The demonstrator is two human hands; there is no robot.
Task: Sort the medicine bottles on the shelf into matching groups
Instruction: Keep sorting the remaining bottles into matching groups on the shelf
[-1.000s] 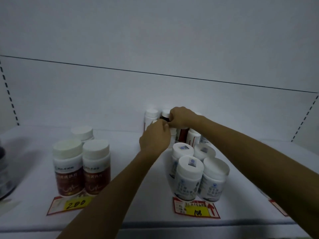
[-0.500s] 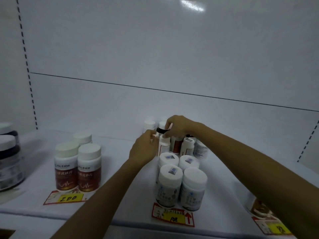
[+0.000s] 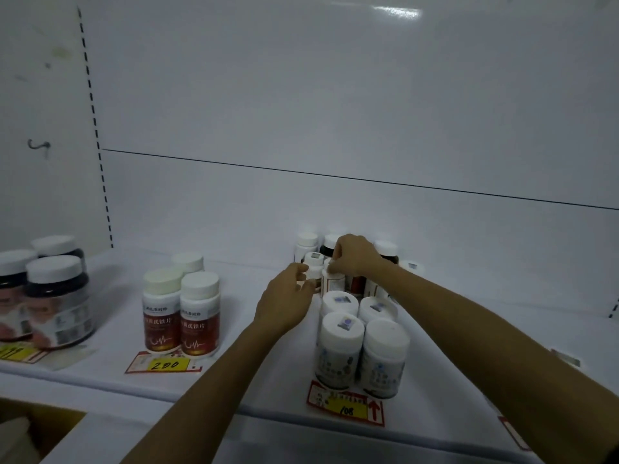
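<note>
White back panel (image 3: 301,95) with a dark seam (image 3: 335,177), slotted upright (image 3: 97,145) left, glare (image 3: 395,11) overhead

Both arms were bare along all that showed, from frame edge to wrist. The left forearm (image 3: 214,390) looked slim; the right forearm (image 3: 485,333) looked broader, being nearer the camera. The left hand (image 3: 284,304) and right hand (image 3: 356,257) were bare. Finger detail was blurred.
</note>
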